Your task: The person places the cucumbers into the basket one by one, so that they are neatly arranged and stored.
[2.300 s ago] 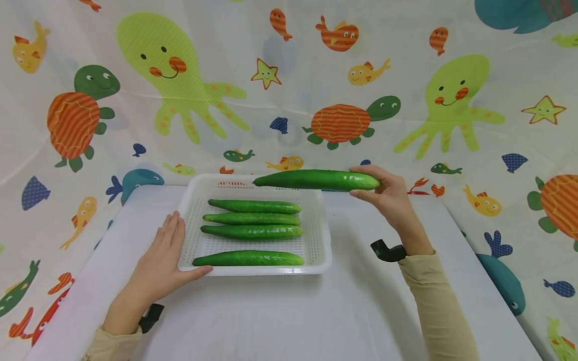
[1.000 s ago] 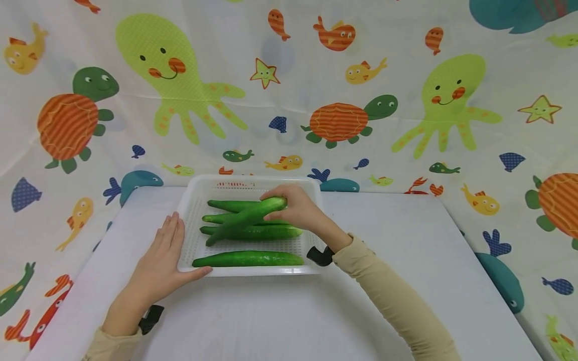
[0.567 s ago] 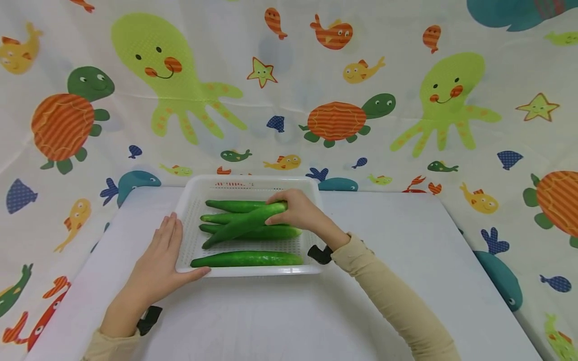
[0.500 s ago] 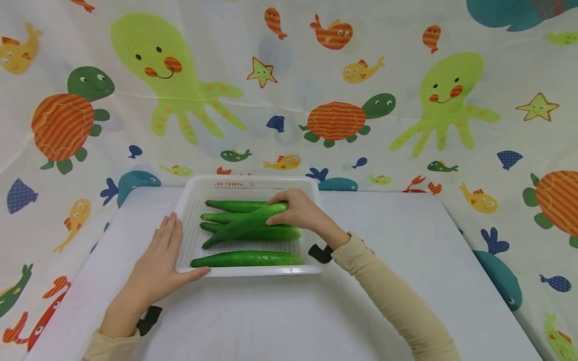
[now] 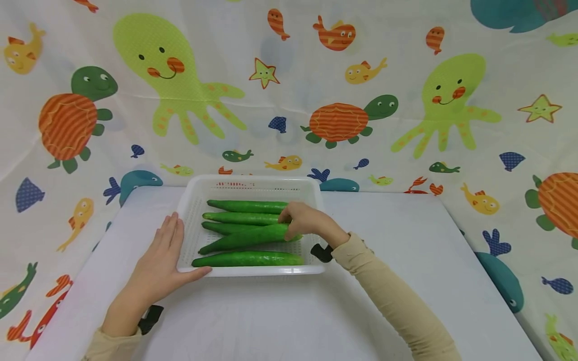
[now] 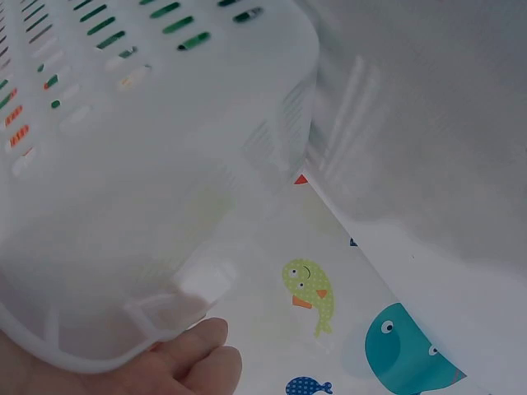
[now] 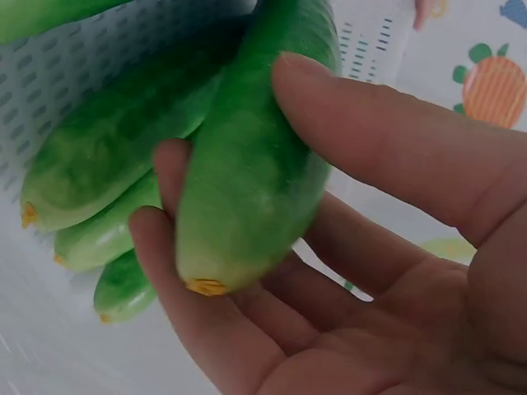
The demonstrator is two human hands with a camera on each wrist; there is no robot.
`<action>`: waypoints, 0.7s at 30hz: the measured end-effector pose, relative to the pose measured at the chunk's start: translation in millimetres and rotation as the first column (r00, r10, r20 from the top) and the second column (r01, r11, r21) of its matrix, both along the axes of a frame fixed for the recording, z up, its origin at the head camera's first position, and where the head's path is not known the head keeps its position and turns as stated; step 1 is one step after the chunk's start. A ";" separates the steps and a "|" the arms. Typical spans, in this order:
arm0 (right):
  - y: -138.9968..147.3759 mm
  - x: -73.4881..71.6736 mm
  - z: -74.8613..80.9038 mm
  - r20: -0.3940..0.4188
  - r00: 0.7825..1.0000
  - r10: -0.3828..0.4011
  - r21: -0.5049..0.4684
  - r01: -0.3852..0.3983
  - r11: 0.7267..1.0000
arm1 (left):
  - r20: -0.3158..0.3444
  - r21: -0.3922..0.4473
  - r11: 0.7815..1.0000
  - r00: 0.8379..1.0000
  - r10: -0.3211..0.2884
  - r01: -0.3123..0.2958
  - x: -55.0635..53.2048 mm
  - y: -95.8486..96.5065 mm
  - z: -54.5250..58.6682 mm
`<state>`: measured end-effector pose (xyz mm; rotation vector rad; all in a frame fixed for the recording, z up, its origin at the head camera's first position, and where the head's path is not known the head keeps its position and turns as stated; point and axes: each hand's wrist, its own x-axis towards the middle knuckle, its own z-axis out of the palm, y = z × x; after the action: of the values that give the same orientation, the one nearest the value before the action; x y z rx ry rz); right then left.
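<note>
A white perforated plastic basket (image 5: 253,271) stands on the white table with several green cucumbers in it. My right hand (image 5: 311,220) pinches one cucumber (image 5: 244,238) near its right end, thumb on one side and fingers underneath in the right wrist view. That cucumber lies slightly slanted, partly over the third cucumber (image 5: 221,227) from the back and behind the front cucumber (image 5: 253,258). My left hand (image 5: 158,260) rests against the basket's left side with fingers straight, its thumb along the front rim. In the left wrist view, fingertips (image 6: 216,366) show at the basket's rim.
Two more cucumbers, the rear one (image 5: 246,206) and another (image 5: 239,217), lie side by side at the back of the basket. The white table (image 5: 384,281) runs to a curtain (image 5: 325,75) printed with sea animals. Each wrist wears a black camera mount (image 5: 151,319).
My right hand has brought the cucumber from above the basket's back right down into it, then moved it forward and turned it nearly level with the others. The left hand has stayed put.
</note>
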<state>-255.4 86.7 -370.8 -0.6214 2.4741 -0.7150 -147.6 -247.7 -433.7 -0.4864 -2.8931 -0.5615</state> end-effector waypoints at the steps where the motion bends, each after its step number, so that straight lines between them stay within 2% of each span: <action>1: 0.0 -0.4 -0.8 0.008 1.000 0.002 0.016 -0.002 1.000 | -0.001 0.001 1.000 1.000 -0.001 0.001 -0.1 0.2 0.3; 6: -3.2 -1.8 -3.0 0.039 0.999 -0.006 0.113 0.001 0.994 | -0.002 0.001 1.000 1.000 -0.002 0.002 0.0 0.4 1.2; 10: -8.2 -3.1 -3.5 0.069 0.996 -0.060 0.189 0.046 0.981 | -0.005 -0.001 1.000 1.000 0.002 -0.002 -0.4 -0.3 0.5; 16: -13.2 -6.2 -6.1 0.132 0.981 -0.144 0.229 0.111 0.967 | -0.001 0.000 1.000 1.000 0.001 -0.001 -0.5 -0.5 1.6; 21: -16.0 -5.1 -11.2 0.131 0.975 -0.182 0.292 0.137 0.947 | 0.003 0.000 1.000 1.000 -0.001 0.001 -0.3 0.3 2.5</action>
<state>-260.6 70.8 -381.9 -0.2499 2.4353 -0.4374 -147.9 -247.4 -431.3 -0.4870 -2.8956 -0.5627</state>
